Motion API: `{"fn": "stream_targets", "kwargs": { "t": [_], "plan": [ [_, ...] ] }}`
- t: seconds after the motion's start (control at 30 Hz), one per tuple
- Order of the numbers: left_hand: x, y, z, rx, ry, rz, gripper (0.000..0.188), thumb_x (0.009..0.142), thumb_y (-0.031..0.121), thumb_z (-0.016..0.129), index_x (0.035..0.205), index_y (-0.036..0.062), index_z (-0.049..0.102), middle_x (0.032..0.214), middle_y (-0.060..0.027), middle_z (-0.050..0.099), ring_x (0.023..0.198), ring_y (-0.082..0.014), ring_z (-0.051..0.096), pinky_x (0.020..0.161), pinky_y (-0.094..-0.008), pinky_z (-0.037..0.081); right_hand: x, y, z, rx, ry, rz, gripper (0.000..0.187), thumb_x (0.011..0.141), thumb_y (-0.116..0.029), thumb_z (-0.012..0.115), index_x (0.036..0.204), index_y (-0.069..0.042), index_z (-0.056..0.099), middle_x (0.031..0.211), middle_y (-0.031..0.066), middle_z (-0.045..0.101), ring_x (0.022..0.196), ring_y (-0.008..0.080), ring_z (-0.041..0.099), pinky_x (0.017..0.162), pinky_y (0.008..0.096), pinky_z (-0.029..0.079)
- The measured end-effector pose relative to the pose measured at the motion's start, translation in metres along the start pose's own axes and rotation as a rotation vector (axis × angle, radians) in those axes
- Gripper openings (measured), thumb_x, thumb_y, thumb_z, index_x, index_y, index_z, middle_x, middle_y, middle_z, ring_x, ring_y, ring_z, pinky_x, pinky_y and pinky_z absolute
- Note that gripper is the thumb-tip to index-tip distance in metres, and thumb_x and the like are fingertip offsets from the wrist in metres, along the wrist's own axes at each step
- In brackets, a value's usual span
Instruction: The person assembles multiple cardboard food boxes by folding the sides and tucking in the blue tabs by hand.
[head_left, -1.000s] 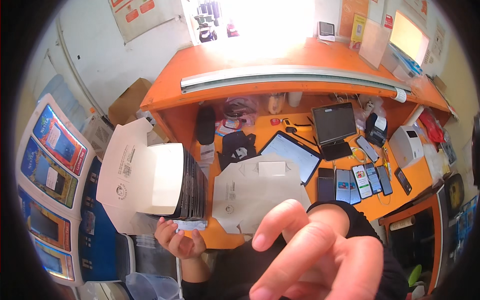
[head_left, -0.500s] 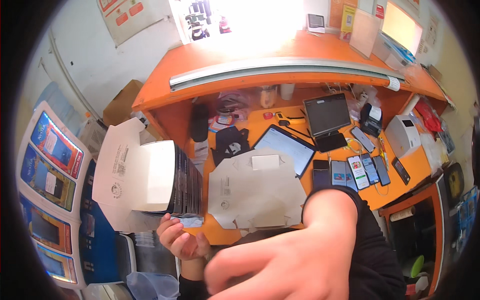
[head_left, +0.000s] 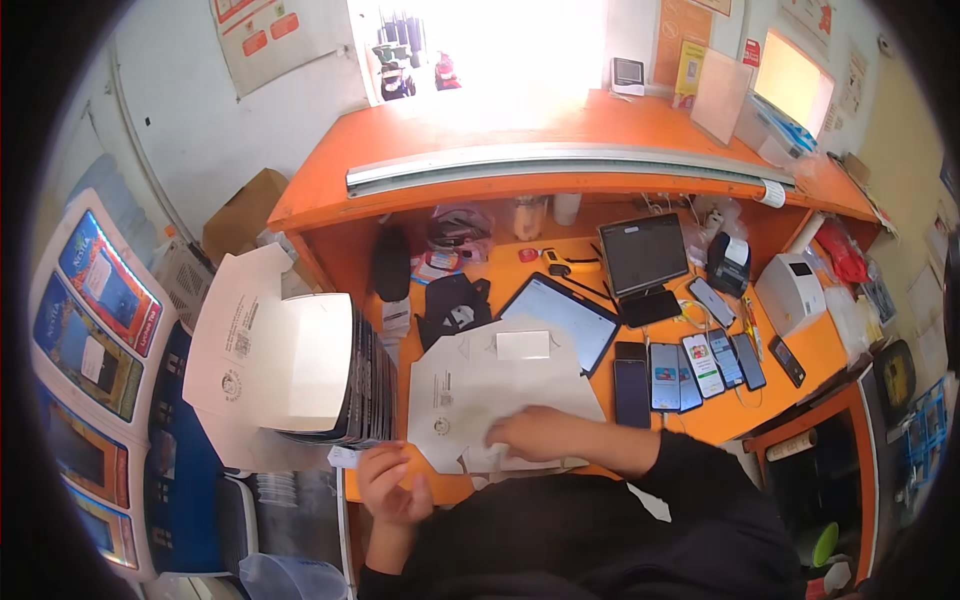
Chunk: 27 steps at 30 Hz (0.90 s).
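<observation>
An unfolded pale cardboard box blank point(head_left: 465, 380) lies flat on the orange desk in front of me. A small white rectangle point(head_left: 523, 345) shows near its far edge. My right hand point(head_left: 545, 434) is over the blank's near part, fingers bent downward and their tips hard to make out. Nearer the desk's left edge, my left hand point(head_left: 392, 484) is raised palm inward, fingers loosely curled, thumb apart, nothing in it. Just beyond it stands a tall stack of dark-edged flat pieces point(head_left: 368, 385). A white cardboard piece point(head_left: 315, 365) with a printed flap tops the stack.
Behind the blank lies a tablet point(head_left: 560, 315) with a lit screen. Several phones point(head_left: 703, 365) lie in a row to the right, near a dark monitor point(head_left: 645, 250) and a white printer point(head_left: 790, 292). An orange shelf point(head_left: 480, 190) with a metal strip overhangs the back.
My right hand has swung away from close to the camera and down over the cardboard blank. My left hand has shifted slightly right and nearer. The view has tilted slightly upward.
</observation>
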<state>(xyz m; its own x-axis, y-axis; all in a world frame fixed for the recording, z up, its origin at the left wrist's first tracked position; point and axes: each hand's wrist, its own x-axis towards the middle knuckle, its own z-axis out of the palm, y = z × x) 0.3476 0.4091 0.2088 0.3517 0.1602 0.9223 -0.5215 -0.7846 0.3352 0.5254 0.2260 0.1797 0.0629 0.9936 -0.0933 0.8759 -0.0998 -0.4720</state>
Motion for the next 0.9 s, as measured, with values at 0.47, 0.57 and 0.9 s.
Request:
{"fn": "stream_targets", "kwargs": {
  "t": [0.47,0.57,0.9],
  "plan": [
    [-0.085,-0.061,0.116,-0.126,-1.127,-0.628,0.035,0.089,0.028,0.066,0.113,0.0016,0.065,0.100,-0.0156,0.068,0.090,-0.0317,0.065,0.082,-0.0356,0.050,-0.026,0.058,0.060,0.126,-0.142,0.408,0.024,0.090,-0.029,0.060,0.105,-0.012,0.065,0.101,0.0157,0.067,0.094,0.0353,0.063,0.082,0.0437,0.049],
    [-0.082,-0.061,0.125,-0.146,-1.103,-0.818,0.031,0.091,0.029,0.065,0.099,-0.0005,0.069,0.090,-0.0133,0.070,0.079,-0.0297,0.065,0.075,-0.0347,0.050,-0.038,0.057,0.047,0.192,0.094,0.419,0.023,0.092,-0.029,0.058,0.102,-0.010,0.065,0.097,0.0154,0.068,0.091,0.0338,0.065,0.080,0.0416,0.050],
    [-0.021,-0.043,0.111,-1.008,-0.120,-1.539,0.014,0.094,0.016,0.063,0.098,0.0027,0.067,0.088,0.0004,0.066,0.079,-0.0065,0.059,0.070,-0.0210,0.047,-0.079,0.021,-0.039,0.332,1.059,0.046,0.016,0.078,-0.014,0.076,0.089,-0.006,0.067,0.094,0.0078,0.069,0.084,0.0219,0.066,0.087,0.0368,0.048]
  ]
}}
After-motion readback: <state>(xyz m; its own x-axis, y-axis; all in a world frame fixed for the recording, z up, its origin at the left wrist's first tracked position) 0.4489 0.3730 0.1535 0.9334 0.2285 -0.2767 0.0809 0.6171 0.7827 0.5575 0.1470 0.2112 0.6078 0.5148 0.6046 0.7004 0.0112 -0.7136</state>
